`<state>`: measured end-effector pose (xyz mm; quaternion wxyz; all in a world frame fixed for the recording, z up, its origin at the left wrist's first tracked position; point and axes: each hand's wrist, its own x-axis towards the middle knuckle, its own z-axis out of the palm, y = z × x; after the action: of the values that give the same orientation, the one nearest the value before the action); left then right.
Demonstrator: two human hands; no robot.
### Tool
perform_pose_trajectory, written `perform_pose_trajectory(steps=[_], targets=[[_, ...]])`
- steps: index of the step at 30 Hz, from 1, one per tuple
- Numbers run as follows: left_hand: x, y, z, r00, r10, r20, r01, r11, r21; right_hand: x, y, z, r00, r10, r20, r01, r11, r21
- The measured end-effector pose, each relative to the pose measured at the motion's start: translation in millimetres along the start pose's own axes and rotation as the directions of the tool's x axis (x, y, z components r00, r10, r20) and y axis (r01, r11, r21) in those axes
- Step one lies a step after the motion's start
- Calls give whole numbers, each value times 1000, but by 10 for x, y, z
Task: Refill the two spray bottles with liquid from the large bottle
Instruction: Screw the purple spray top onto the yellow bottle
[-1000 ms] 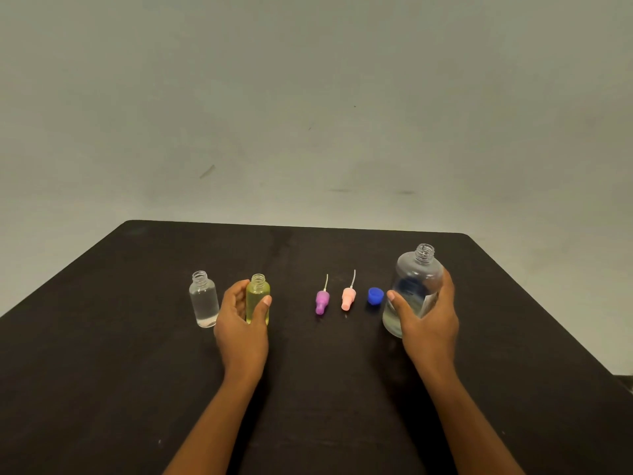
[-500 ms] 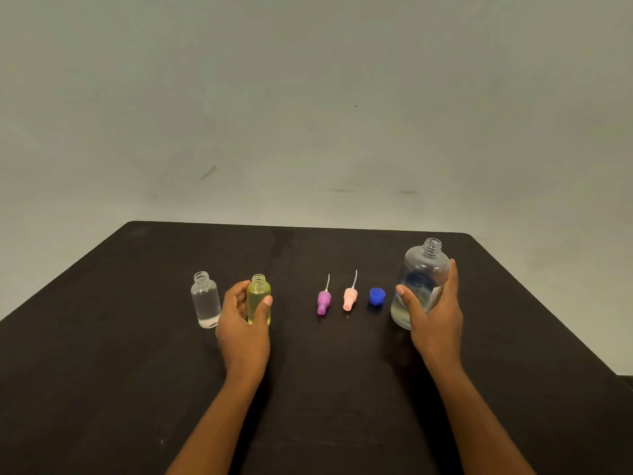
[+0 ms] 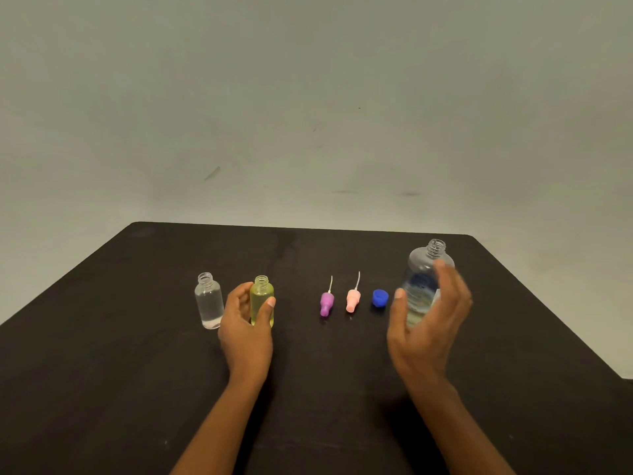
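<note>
Your hands sat well apart on the dark surface [image 3: 137,371]. Your left hand [image 3: 245,334] was curled round the small yellow bottle [image 3: 262,298], thumb on one side and fingers on the other, and the bottle stood upright. Your right hand [image 3: 424,334] was spread wide and blurred in front of the large bottle [image 3: 422,260], its fingers fairly straight rather than wrapped round it. I could not tell whether they touched the plastic at all. That loose hand was the main risk. The large bottle stood uncapped on the surface, its mouth above your right fingertips, so a brush or a half-formed grip could have tipped it and spilled the liquid over the surface. The blue cap [image 3: 379,298] lay just beside your right thumb, with the pink spray head [image 3: 352,299] and the purple spray head [image 3: 326,301] in a row between your two hands. A sweep of the right hand towards the left one could have knocked those small, top-heavy pieces over or sent them rolling. The small clear bottle [image 3: 209,301] stood unheld just outside your left hand, close to the knuckles, so any shift of that hand could have nudged it over. Both small necks looked narrow next to the large bottle's mouth. I judged that a fast pour would have overshot and run down your left fingers. How full each small bottle was could not be read, so overfilling was possible too.
</note>
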<state>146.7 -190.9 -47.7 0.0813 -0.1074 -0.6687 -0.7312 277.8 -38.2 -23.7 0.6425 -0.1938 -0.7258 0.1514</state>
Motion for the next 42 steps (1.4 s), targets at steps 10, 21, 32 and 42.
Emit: perform_pose_trajectory(steps=[10, 21, 32, 42], targets=[[2, -21, -9, 1000, -3, 6, 3, 1000, 14, -292, 39, 282, 847, 122, 517, -128, 991, -25], [8, -22, -27, 1000, -13, 21, 12, 999, 51, -214, 46, 589, 533, -32, 846, 220, 970, -102], [-7, -2, -11, 1000, -12, 27, 11, 999, 39, -225, 33, 622, 491, -149, 858, 278, 961, 8], [-72, 31, 2, 998, 38, 47, -40, 998, 40, -88, -366, 469, 711, 457, 535, -701, 400, 590]])
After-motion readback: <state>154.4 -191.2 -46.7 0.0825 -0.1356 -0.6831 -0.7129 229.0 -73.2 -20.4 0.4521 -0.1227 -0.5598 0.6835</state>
